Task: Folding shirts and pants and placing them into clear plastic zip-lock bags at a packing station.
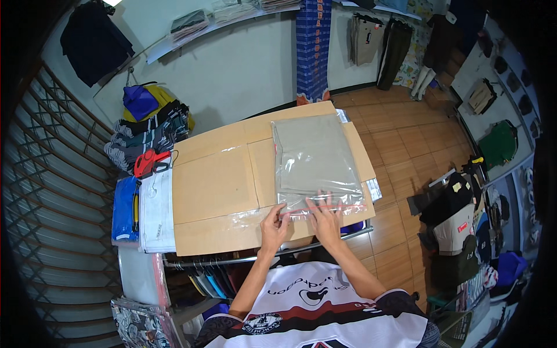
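Observation:
A folded grey-beige garment [313,148] lies inside a clear plastic bag [296,202] on a flattened cardboard sheet [214,188]. A red strip runs along the bag's near edge. At the near left corner of the bag, my left hand [273,228] has its thumb and fingers closed on the plastic. My right hand [326,222] lies over the near edge, fingers spread flat on the bag and the red strip.
A red tape dispenser [152,163] and a blue package [126,209] sit at the table's left. Behind them are stacked clothes [152,130]. A metal rail [278,253] with hanging clothes runs below the near table edge. A folding metal gate [58,191] stands far left.

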Action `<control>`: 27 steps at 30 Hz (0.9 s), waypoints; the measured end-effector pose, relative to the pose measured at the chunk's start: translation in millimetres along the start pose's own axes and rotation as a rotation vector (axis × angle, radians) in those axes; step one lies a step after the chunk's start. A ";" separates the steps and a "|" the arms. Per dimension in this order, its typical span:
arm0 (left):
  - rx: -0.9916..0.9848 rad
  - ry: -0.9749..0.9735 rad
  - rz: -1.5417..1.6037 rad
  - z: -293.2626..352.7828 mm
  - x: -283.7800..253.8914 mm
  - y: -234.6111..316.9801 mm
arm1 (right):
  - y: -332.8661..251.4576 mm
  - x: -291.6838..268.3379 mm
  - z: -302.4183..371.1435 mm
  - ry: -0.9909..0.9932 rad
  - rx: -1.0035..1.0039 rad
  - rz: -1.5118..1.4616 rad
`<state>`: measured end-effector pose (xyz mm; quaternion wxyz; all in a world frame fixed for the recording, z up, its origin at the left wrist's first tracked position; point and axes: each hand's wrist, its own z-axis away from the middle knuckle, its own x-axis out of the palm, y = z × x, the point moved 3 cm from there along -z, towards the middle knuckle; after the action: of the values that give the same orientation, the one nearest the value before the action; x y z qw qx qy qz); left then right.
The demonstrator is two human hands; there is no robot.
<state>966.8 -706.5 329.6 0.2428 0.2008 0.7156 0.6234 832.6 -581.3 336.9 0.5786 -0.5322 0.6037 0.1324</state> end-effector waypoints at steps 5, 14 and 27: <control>-0.026 0.029 -0.009 -1.4 0.4 -11.0 | 12.1 7.3 -21.2 0.009 -0.004 0.096; -0.067 0.010 0.018 -6.3 -2.4 -14.7 | 1.4 8.5 -25.5 0.068 0.164 0.104; -0.222 0.075 0.231 -10.8 -11.6 -12.1 | -5.2 26.6 -22.7 -0.050 0.193 0.268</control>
<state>969.8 -723.6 319.9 0.1632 0.2306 0.6231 0.7294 830.4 -614.1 323.7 0.6190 -0.3856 0.6645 0.1631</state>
